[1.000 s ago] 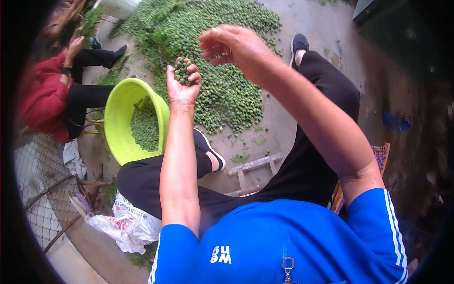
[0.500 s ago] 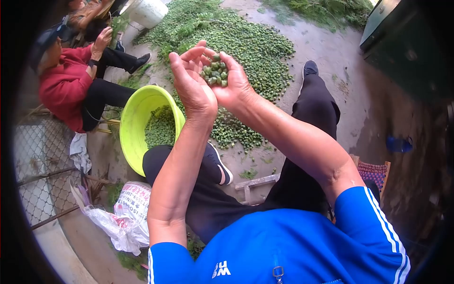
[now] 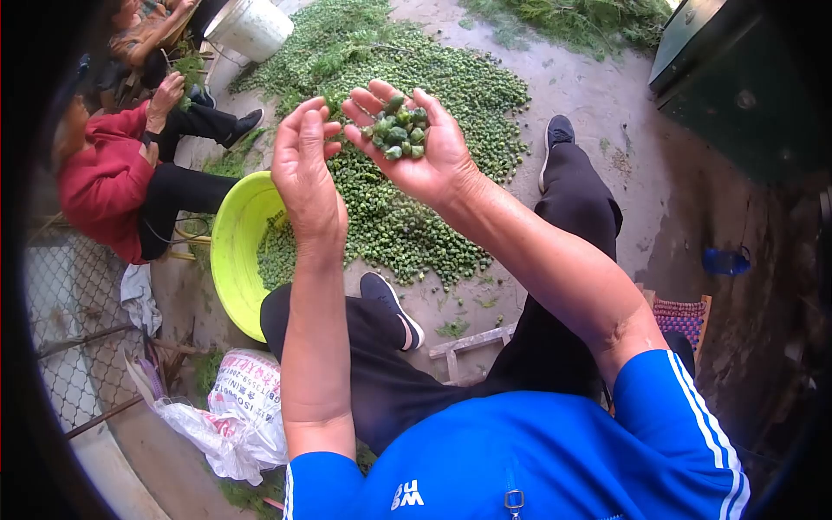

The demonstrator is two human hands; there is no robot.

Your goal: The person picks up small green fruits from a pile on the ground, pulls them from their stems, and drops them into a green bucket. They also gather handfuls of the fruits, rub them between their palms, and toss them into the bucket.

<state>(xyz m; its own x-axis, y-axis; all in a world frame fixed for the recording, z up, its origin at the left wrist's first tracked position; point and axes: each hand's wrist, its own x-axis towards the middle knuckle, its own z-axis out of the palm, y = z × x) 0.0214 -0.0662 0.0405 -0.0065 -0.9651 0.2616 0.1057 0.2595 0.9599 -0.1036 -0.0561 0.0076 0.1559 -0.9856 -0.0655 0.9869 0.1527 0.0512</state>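
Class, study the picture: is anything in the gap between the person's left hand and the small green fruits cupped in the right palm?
Nothing visible. The left hand is raised beside the open right hand, and the green fruits lie uncovered on that palm, with only open air between them.

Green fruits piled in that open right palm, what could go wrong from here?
1. The green fruits sit heaped on the flat, open right hand; a tilt could spill them.
2. They are held over the ground pile, not the green basin, so spilled ones may mix back in.
3. The left hand beside it could knock some off.
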